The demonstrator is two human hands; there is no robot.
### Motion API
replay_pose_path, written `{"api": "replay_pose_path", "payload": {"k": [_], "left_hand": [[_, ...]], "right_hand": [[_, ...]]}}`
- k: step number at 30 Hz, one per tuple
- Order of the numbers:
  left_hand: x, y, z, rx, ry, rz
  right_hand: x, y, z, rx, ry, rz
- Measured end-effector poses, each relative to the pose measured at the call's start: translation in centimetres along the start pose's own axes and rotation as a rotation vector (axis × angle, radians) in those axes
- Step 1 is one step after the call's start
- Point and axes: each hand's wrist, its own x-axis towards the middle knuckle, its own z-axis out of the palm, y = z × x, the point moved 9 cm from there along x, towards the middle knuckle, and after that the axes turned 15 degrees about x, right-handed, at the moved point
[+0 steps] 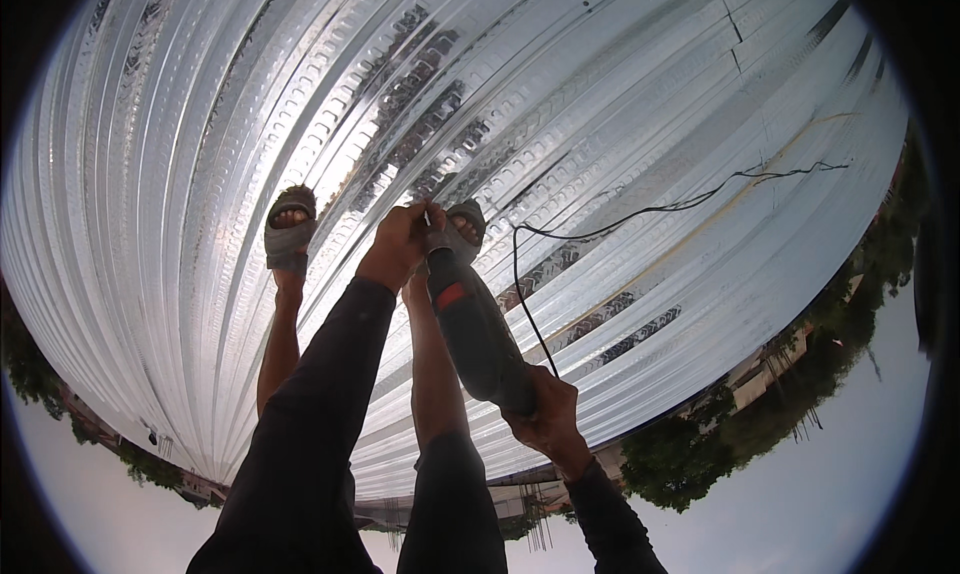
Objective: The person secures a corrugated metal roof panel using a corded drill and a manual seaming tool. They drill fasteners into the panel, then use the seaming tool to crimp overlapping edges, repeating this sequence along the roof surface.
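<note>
Right hand [545,414]: grip is grasping dark power drill [472,336] by its rear | Left hand [398,242]: grip is clenching at the tip, contents hidden

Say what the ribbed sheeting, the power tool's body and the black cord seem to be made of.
Ribbed sheeting: most likely bare, shiny metal, judging by its silvery colour and mirror-like glare.
Power tool: its body looks like dark, fairly matt plastic, rounded as if moulded.
Cord: probably rubber or plastic sheathing, as it bends loosely; which one is unclear.
</note>
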Motion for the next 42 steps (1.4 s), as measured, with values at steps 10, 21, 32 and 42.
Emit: {"api": "replay_pose_path", "payload": {"k": [10,21,32,42], "left_hand": [[7.0,4.3,2.1,-0.160,0.051,-0.085],[9.6,3.0,-1.6,-0.043,0.119,-0.112],[10.6,2.3,-3.3,-0.042,0.205,-0.057],[6.0,4.9,-3.4,0.281,0.437,-0.043]], "right_hand": [[9.2,0.9,1.5,-0.104,0.074,-0.085],[12.2,1.4,3.2,-0.116,0.055,-0.096],[12.8,1.5,2.7,-0.197,0.016,-0.146],[13.9,1.1,3.2,-0.291,-0.018,-0.036]]}}
